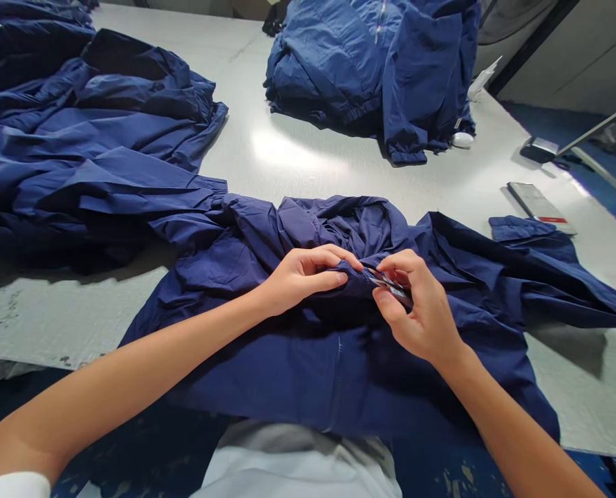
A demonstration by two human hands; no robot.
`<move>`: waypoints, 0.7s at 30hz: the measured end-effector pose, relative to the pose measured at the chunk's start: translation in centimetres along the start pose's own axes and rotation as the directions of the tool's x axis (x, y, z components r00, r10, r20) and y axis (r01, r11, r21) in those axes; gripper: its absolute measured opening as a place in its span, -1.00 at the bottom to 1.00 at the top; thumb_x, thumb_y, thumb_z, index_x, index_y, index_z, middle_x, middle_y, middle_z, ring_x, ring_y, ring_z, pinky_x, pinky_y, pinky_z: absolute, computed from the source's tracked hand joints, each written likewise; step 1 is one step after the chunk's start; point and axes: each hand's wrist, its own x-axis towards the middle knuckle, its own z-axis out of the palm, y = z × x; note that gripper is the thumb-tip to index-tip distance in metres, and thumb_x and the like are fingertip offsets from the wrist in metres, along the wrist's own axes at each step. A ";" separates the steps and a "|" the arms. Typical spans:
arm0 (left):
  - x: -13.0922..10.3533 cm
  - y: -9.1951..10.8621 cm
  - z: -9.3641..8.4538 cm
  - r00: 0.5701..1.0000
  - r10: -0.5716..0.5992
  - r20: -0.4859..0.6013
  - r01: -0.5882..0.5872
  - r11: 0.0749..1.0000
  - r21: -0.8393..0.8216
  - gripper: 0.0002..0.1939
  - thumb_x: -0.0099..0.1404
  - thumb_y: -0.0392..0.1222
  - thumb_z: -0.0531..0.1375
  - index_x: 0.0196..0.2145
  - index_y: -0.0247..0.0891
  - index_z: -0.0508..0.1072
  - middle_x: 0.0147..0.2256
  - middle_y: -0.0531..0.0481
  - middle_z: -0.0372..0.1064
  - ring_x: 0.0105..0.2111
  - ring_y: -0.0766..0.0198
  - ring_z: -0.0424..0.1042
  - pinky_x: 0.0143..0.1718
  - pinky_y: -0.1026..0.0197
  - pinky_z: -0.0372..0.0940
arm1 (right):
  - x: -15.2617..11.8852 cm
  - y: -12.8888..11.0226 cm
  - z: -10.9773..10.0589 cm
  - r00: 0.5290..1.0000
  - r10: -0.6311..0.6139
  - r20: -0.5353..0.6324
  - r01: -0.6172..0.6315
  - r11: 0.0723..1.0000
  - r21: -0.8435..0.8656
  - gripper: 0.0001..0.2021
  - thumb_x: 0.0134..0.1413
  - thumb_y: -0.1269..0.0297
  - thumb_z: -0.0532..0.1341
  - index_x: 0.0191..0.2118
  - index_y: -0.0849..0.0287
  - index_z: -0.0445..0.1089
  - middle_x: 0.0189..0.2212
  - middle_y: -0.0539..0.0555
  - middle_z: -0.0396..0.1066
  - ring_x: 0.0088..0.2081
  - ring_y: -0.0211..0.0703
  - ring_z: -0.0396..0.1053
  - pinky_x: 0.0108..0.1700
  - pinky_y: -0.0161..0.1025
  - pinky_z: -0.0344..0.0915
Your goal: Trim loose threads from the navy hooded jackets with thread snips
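A navy blue jacket (287,366) lies spread over the near edge of the table, its sleeves out to both sides and its front zipper running down the middle. My left hand (308,277) pinches a fold of the cloth near the collar. Just right of it, my right hand (416,304) is closed around small metal snips (390,285), whose blades point left at the pinched fabric. The fingers partly hide the snips, and the exact spot at their tips is too small to make out.
More navy garments are heaped on the table (240,62) at the left (105,117) and far centre (333,62). A flat grey box (538,204), a white round object (462,140) and a dark clamp-like item (540,149) sit at the right.
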 end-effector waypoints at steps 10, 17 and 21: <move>-0.1 -0.3 -0.3 1.000 -0.008 0.006 0.009 0.996 -0.085 -0.91 0.19 -0.18 0.35 -0.34 -0.23 0.63 -0.11 -0.11 0.48 -0.10 0.18 0.45 0.02 0.10 0.29 | 0.0 0.2 0.0 0.981 -0.191 0.047 0.196 0.963 -0.183 -0.78 0.23 0.31 0.16 -0.02 0.07 0.21 -0.21 0.11 0.38 -0.23 -0.10 0.41 -0.39 -0.26 0.34; -0.1 -0.2 -0.2 1.000 -0.009 0.017 0.010 0.998 -0.064 -0.91 0.19 -0.18 0.36 -0.37 -0.24 0.62 -0.12 -0.11 0.49 -0.11 0.18 0.46 -0.03 0.13 0.31 | 0.0 0.2 0.0 0.982 -0.186 0.035 0.189 0.971 -0.149 -0.76 0.24 0.31 0.20 0.01 0.07 0.24 -0.19 0.12 0.39 -0.18 -0.09 0.42 -0.31 -0.23 0.40; -0.1 -0.2 -0.2 0.999 0.011 0.034 -0.009 0.999 -0.035 -0.94 0.19 -0.21 0.36 -0.38 -0.25 0.61 -0.12 -0.10 0.49 -0.13 0.23 0.45 -0.10 0.19 0.31 | -0.1 0.1 0.1 0.982 -0.188 0.019 0.189 0.974 -0.125 -0.76 0.23 0.32 0.22 0.00 0.08 0.26 -0.18 0.13 0.39 -0.16 -0.09 0.42 -0.26 -0.21 0.41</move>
